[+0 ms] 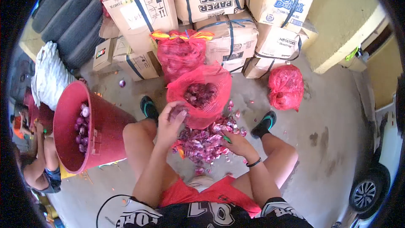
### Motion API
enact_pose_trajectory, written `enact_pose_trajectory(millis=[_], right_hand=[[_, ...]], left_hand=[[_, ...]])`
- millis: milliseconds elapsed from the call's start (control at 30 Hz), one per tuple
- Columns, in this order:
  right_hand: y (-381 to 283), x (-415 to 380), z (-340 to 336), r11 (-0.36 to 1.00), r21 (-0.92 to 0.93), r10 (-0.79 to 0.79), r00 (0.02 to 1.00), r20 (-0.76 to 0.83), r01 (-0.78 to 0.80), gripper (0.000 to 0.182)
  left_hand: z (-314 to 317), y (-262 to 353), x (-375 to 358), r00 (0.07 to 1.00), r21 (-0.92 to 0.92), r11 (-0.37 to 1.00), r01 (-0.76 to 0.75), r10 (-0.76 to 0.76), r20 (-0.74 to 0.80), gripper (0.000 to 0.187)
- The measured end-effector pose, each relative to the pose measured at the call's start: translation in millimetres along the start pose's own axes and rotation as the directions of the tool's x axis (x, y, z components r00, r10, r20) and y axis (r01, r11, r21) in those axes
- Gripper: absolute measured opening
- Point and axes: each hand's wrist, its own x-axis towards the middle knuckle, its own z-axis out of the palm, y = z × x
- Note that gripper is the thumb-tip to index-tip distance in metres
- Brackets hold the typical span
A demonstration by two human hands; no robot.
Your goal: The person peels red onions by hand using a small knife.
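My left hand (172, 117) is at the near left rim of an open red mesh bag (219, 78), its fingers curled on the netting. Inside that bag lie dark red onions (200, 95). My right hand (239, 145) is closed around a small green-handled knife (227, 139); its blade is hard to make out. Beneath both hands, a heap of purple onion skins (202, 145) covers the floor between my legs. A large red bucket (107, 120) stands at my left, with several peeled onions (82, 128) inside.
A full mesh sack (179, 57) tied with yellow stands behind the open bag. Another red sack (287, 86) sits right. Strapped cardboard boxes (230, 38) and stacked tires (69, 17) line the back. Another person (40, 160) sits far left; a car wheel (365, 192) shows lower right.
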Motion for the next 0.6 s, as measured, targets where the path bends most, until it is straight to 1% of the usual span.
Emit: enact_pose_trajectory(millis=[33, 100, 133, 167, 200, 267, 300, 400, 500, 567, 600], right_hand=[[-1, 6, -2, 0.996, 0.056, -0.071, 0.995, -0.067, 0.075, 0.054], [-10, 12, -12, 0.998, 0.033, -0.043, 0.997, -0.056, 0.045, 0.054], [-15, 13, -14, 0.999, 0.029, -0.029, 0.998, -0.051, 0.03, 0.053], [-15, 12, -13, 0.997, 0.024, -0.074, 0.995, -0.073, 0.076, 0.054], [-16, 11, -13, 0.997, 0.02, -0.077, 0.995, -0.062, 0.078, 0.054], [-22, 6, -16, 0.997, 0.013, -0.078, 0.995, -0.056, 0.079, 0.054], [-28, 2, -20, 0.997, 0.01, -0.071, 0.997, -0.041, 0.072, 0.053], [-35, -7, -29, 0.996, 0.025, -0.079, 0.996, -0.032, 0.08, 0.054], [-33, -14, -30, 0.996, 0.015, -0.085, 0.988, -0.125, 0.088, 0.056], [-27, -21, -26, 0.998, -0.006, -0.064, 0.984, -0.166, 0.064, 0.058], [-25, -23, -25, 0.998, -0.01, -0.055, 0.985, -0.166, 0.054, 0.057]], left_hand=[[-1, 3, 3, 0.999, 0.028, 0.998, -0.047, 0.047, 0.01, 0.025], [3, 18, 11, 0.989, 0.107, 0.984, -0.144, 0.145, 0.001, 0.023], [5, 27, 20, 0.984, 0.258, 0.951, -0.17, 0.176, -0.001, 0.022], [6, 36, 31, 0.979, 0.403, 0.895, -0.19, 0.205, 0.006, 0.021], [6, 40, 43, 0.973, 0.538, 0.817, -0.205, 0.232, 0.019, 0.02], [7, 38, 66, 0.978, 0.578, 0.792, -0.195, 0.112, 0.176, 0.021], [9, 32, 77, 0.966, 0.594, 0.781, -0.192, 0.042, 0.257, 0.022], [15, -18, 109, 0.879, 0.783, 0.516, -0.347, -0.113, 0.464, 0.027], [7, -94, 134, 0.839, 0.861, 0.226, -0.455, -0.215, 0.499, 0.034], [-4, -135, 144, 0.883, 0.929, 0.088, -0.359, -0.289, 0.368, 0.036], [-1, -133, 145, 0.902, 0.951, 0.014, -0.31, -0.313, 0.298, 0.037]])
